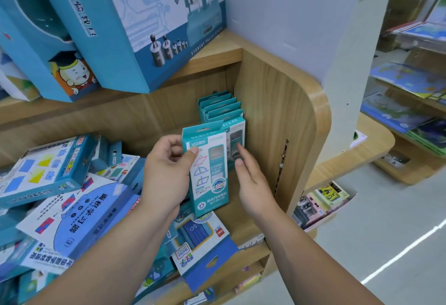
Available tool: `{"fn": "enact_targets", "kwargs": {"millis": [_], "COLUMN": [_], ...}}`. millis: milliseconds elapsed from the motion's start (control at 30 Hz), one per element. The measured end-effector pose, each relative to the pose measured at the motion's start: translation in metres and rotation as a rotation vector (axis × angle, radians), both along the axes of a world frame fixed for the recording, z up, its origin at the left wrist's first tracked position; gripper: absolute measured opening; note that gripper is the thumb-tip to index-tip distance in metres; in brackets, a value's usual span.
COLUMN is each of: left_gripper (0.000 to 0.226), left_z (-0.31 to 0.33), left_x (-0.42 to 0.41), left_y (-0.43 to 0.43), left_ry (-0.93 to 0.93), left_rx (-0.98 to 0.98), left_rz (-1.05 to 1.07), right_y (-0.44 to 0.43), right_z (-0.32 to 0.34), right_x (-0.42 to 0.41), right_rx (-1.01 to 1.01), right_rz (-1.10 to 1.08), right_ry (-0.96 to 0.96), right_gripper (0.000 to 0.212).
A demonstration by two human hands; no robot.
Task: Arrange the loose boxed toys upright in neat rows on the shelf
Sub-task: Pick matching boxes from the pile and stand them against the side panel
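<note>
1. My left hand (166, 172) fingers grip a teal box (207, 169) upright, just before the standing row (220, 111) at the shelf's right end.
2. My right hand (251, 179) is open beside it.
3. Pushed in crooked, it could topple the row.

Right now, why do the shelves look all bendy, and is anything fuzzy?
Head view: the wide lens curves the wooden shelf edges and tilts the big blue box; the teal box in the left hand is sharp; the far shelves at right look soft.

The teal box (207, 169) hides most of the upright row (220, 109).
</note>
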State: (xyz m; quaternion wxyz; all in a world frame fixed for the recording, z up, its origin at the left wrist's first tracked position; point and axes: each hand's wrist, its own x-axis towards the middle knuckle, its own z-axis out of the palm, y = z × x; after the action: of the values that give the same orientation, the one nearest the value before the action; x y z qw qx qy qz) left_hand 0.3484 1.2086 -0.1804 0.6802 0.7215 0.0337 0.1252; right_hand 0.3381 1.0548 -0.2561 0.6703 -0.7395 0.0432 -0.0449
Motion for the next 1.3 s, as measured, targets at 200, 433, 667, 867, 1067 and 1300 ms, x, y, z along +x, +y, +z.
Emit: {"fn": "enact_targets", "kwargs": {"millis": [200, 433, 667, 867, 1067, 1300], "left_gripper": [0.018, 0.022, 0.028, 0.039, 0.054, 0.058], "left_z": [-0.017, -0.03, -0.027, -0.03, -0.041, -0.041], "left_x": [0.019, 0.035, 0.045, 0.042, 0.046, 0.045], "left_y": [-0.022, -0.043, -0.052, -0.049, -0.056, -0.05], "left_ry": [-0.025, -0.045, 0.005, 0.072, 0.128, 0.149], "left_rx": [0.064, 0.218, 0.216, 0.13, 0.142, 0.117], "left_rz": [0.04, 0.084, 0.071, -0.042, -0.175, -0.198], "right_y": [-0.012, -0.02, -0.022, -0.017, -0.014, -0.013], "right_z": [-0.01, -0.022, -0.01, -0.013, -0.013, -0.022], "right_x": [-0.025, -0.031, -0.006, -0.001, 0.004, 0.003], "right_rx": [-0.136, -0.211, -0.233, -0.183, -0.226, -0.176], "right_rz": [-0.008, 0.087, 0.198, 0.173, 0.199, 0.107], "right_ry": [-0.093, -0.07, 0.074, 0.07, 0.053, 0.017], "right_gripper": [0.047, 0.053, 0.064, 0.07, 0.072, 0.068]}}
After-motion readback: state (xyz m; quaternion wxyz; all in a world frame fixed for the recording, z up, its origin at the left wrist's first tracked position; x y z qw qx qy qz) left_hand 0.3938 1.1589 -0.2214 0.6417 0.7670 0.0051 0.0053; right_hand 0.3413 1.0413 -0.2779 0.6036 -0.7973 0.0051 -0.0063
